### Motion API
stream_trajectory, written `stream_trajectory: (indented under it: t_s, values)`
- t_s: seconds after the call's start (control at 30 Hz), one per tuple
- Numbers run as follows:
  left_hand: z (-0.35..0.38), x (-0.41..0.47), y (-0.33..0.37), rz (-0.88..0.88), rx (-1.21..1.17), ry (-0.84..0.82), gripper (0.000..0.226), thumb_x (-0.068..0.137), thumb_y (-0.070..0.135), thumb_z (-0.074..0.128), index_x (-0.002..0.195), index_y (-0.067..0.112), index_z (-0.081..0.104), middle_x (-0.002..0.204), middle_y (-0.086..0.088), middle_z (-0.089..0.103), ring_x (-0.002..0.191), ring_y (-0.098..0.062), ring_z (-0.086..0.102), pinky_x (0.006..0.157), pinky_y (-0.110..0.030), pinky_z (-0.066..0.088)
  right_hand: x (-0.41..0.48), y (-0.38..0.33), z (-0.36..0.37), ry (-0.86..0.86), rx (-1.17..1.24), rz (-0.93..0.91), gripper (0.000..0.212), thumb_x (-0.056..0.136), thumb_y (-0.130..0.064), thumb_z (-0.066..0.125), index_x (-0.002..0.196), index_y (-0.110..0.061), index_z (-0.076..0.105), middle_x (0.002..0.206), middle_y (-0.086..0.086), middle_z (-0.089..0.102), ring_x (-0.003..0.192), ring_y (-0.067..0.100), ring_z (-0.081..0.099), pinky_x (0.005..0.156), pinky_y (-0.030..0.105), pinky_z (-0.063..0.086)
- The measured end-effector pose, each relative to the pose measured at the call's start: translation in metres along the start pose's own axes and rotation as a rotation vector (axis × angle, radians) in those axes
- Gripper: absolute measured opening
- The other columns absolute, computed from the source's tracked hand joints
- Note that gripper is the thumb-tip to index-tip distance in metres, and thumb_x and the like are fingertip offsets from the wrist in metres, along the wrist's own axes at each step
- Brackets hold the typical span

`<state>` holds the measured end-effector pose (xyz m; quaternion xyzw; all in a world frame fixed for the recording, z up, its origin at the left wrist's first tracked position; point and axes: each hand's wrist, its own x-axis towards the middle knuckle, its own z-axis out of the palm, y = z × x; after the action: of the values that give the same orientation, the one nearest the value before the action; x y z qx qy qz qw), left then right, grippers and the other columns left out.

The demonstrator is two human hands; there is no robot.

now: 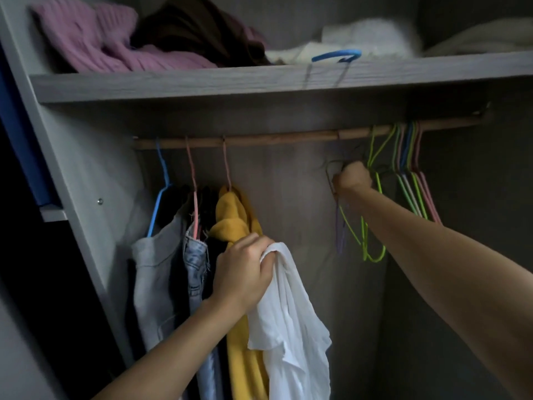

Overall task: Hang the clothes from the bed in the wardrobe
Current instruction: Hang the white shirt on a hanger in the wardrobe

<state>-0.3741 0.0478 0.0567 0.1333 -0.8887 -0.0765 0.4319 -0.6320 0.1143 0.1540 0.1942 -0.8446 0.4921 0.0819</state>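
Interior of a grey wood-grain wardrobe (86, 168), dimly lit. A wooden rail (259, 139) runs across it under a shelf (202, 85).

Above the rail, on the shelf: a pink knit (95, 44), a brown garment (196, 27), pale folded items (369, 36), blurred, and a blue hanger (337, 55) lying at the front edge.

At the rail's left end, three garments hang side by side: a grey garment (155, 269), jeans (196, 264) and a yellow top (233, 215), touching one another.

At the rail's right end, a bunch of empty hangers (412, 174) in green, pink and blue, packed together.

Just below the rail, beside that bunch, the right hand (352, 180) is a closed fist round the necks of a green hanger (372, 249) and a purple hanger (340, 235), which dangle beneath it. Whether their hooks are on the rail cannot be told.

Well below the rail, in front of the yellow top, the left hand (245, 272) grips a bunched fold of a white shirt (291, 327), fingers curled over the cloth. The shirt hangs loose from the hand, on no hanger.
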Motion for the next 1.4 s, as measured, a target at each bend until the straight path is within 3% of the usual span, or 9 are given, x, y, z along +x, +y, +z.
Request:
stream_trajectory:
  t_s: [0.1, 0.23, 0.33, 0.5, 0.83, 1.03, 1.13, 1.23, 1.4]
  values:
    - [-0.002, 0.000, -0.003, 0.020, -0.028, -0.007, 0.032, 0.086, 0.037, 0.035, 0.088, 0.023, 0.063, 0.084, 0.011, 0.060, 0.076, -0.017, 0.058, 0.061, -0.039, 0.050, -0.006, -0.007, 0.001, 0.015, 0.162, -0.015, 0.017, 0.084, -0.027, 0.058, 0.093, -0.016, 0.067, 0.098, 0.017, 0.072, 0.084, 0.037, 0.070, 0.081, 0.047, 0.058]
    - [-0.004, -0.001, -0.007, 0.018, -0.053, -0.014, 0.033, 0.085, 0.037, 0.034, 0.089, 0.023, 0.064, 0.084, 0.009, 0.061, 0.076, -0.018, 0.059, 0.062, -0.041, 0.050, -0.011, -0.006, 0.003, 0.009, 0.241, -0.047, 0.038, 0.074, -0.032, 0.058, 0.108, -0.018, 0.071, 0.101, 0.012, 0.073, 0.097, 0.032, 0.068, 0.088, 0.043, 0.055]
    - [-0.008, -0.003, -0.011, 0.013, -0.051, -0.006, 0.032, 0.085, 0.036, 0.036, 0.088, 0.022, 0.064, 0.083, 0.008, 0.060, 0.076, -0.021, 0.059, 0.062, -0.041, 0.050, -0.016, 0.008, 0.008, -0.032, 0.296, -0.047, 0.027, 0.068, -0.033, 0.059, 0.088, -0.021, 0.073, 0.092, 0.008, 0.074, 0.090, 0.029, 0.069, 0.087, 0.044, 0.056]
    - [-0.015, -0.010, -0.010, -0.006, -0.016, 0.010, 0.033, 0.083, 0.037, 0.037, 0.088, 0.019, 0.065, 0.085, 0.006, 0.063, 0.078, -0.026, 0.060, 0.063, -0.041, 0.050, -0.029, 0.043, 0.008, -0.119, 0.218, -0.049, 0.013, 0.086, -0.012, 0.060, 0.090, -0.019, 0.071, 0.080, 0.006, 0.066, 0.073, 0.021, 0.060, 0.069, 0.030, 0.047]
    - [-0.031, -0.033, 0.000, -0.068, 0.051, 0.011, 0.029, 0.085, 0.031, 0.039, 0.087, 0.017, 0.064, 0.086, 0.004, 0.063, 0.079, -0.022, 0.058, 0.064, -0.042, 0.049, -0.026, 0.044, 0.022, -0.206, 0.037, -0.086, 0.027, 0.091, -0.007, 0.055, 0.108, -0.016, 0.073, 0.120, 0.013, 0.067, 0.112, 0.031, 0.061, 0.098, 0.037, 0.049]
    - [-0.046, -0.045, -0.012, -0.074, 0.068, 0.007, 0.039, 0.084, 0.033, 0.034, 0.090, 0.011, 0.066, 0.085, -0.004, 0.065, 0.077, -0.028, 0.060, 0.063, -0.044, 0.049, -0.065, 0.050, 0.045, -0.380, 0.174, -0.055, 0.029, 0.094, -0.027, 0.059, 0.104, -0.002, 0.068, 0.088, 0.012, 0.058, 0.073, 0.025, 0.054, 0.054, 0.032, 0.051]
    - [-0.043, -0.047, -0.018, -0.102, 0.090, -0.022, 0.037, 0.084, 0.032, 0.036, 0.091, 0.013, 0.066, 0.084, -0.005, 0.067, 0.077, -0.028, 0.060, 0.063, -0.043, 0.049, -0.097, 0.073, 0.030, -0.310, 0.082, -0.138, 0.042, 0.090, -0.051, 0.059, 0.078, -0.013, 0.070, 0.064, 0.007, 0.057, 0.066, 0.026, 0.059, 0.059, 0.034, 0.051]
    - [-0.030, -0.052, -0.015, -0.137, 0.090, -0.065, 0.027, 0.085, 0.025, 0.042, 0.088, 0.013, 0.066, 0.083, -0.003, 0.066, 0.077, -0.028, 0.060, 0.062, -0.041, 0.048, -0.124, 0.102, 0.007, -0.236, 0.045, -0.213, 0.035, 0.093, -0.040, 0.058, 0.066, -0.019, 0.067, 0.063, 0.006, 0.062, 0.072, 0.028, 0.063, 0.068, 0.037, 0.048]
    - [-0.008, -0.063, -0.004, -0.201, 0.142, -0.171, 0.017, 0.091, 0.017, 0.051, 0.084, 0.010, 0.065, 0.078, -0.006, 0.065, 0.074, -0.029, 0.060, 0.061, -0.044, 0.047, -0.166, 0.143, -0.056, -0.142, 0.250, -0.311, 0.042, 0.095, -0.023, 0.057, 0.056, -0.009, 0.056, 0.045, 0.002, 0.049, 0.044, 0.014, 0.044, 0.048, 0.030, 0.035]
